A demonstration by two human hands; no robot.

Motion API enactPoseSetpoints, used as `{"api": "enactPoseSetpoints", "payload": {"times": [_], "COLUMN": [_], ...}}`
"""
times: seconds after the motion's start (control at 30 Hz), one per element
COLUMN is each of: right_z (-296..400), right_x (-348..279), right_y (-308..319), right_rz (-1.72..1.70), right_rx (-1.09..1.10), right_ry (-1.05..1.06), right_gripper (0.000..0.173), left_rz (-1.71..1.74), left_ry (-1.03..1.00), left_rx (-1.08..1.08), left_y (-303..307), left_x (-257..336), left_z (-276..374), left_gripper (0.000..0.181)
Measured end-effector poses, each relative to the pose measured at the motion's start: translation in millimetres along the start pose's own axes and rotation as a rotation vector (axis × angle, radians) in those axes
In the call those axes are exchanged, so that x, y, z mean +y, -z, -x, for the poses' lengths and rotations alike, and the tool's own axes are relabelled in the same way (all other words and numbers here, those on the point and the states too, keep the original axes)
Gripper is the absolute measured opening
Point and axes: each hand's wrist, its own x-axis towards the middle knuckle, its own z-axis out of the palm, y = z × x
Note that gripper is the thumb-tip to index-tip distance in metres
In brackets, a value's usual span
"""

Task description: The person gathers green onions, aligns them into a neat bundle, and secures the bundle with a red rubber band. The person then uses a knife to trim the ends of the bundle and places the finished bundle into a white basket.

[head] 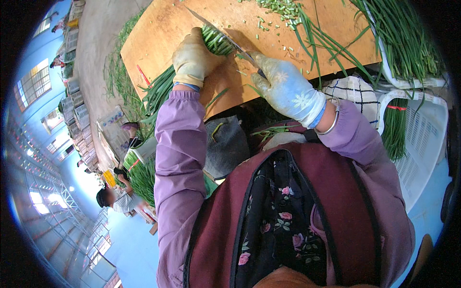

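My left hand (196, 55), in a stained pale glove, grips a bundle of green stalks (216, 41) by its cut end over a wooden board (155, 36). The long leaves of the bundle trail out below my wrist at the board's left side. In my right hand (284, 82), gloved in blue and white, is the dark handle of a knife (230, 39). Its long blade points up and left and lies across or close by the stalk ends; whether it touches them I cannot tell. Chopped stalk bits (284, 14) and loose leaves (324, 41) are scattered on the board.
Long green leaves (407, 43) fill a white crate at the upper right. Below it, a white plastic basket (425, 144) holds a banded bundle (394, 133). More bundles (142, 176) stand at the left, near a seated person (122, 201). Leaf scraps (120, 72) litter the floor.
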Motion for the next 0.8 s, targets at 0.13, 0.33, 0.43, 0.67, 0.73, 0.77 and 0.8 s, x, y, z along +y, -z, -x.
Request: {"api": "enactPoseSetpoints", "payload": {"times": [0.13, 0.33, 0.43, 0.67, 0.73, 0.77, 0.8], "right_z": [-3, -33, -47, -21, -15, -14, -14], "right_x": [4, 13, 40, 27, 12, 9, 10], "right_y": [0, -1, -30, -21, -14, -11, -10], "right_rz": [-0.034, 0.034, 0.07, 0.113, 0.014, -0.019, -0.007], "right_rx": [0.026, -0.262, -0.267, -0.176, -0.084, -0.032, -0.074], "right_ry": [0.035, -0.077, -0.098, -0.04, -0.134, -0.128, -0.088], "right_gripper": [0.029, 0.027, 0.024, 0.03, 0.032, 0.031, 0.029], "left_rz": [-0.012, -0.035, -0.028, 0.055, 0.052, 0.042, 0.029], "left_ry": [-0.015, -0.028, -0.049, -0.072, -0.073, -0.086, -0.1], "left_rx": [0.007, 0.03, 0.048, 0.077, 0.085, 0.074, 0.076], "left_y": [-3, -5, -4, -8, -6, -9, -7], "left_x": [-1, 0, 2, -8, -3, -4, -5], "left_z": [-2, 2, 1, -2, 2, 4, 3], "left_gripper": [0.074, 0.072, 0.072, 0.068, 0.069, 0.068, 0.068]}}
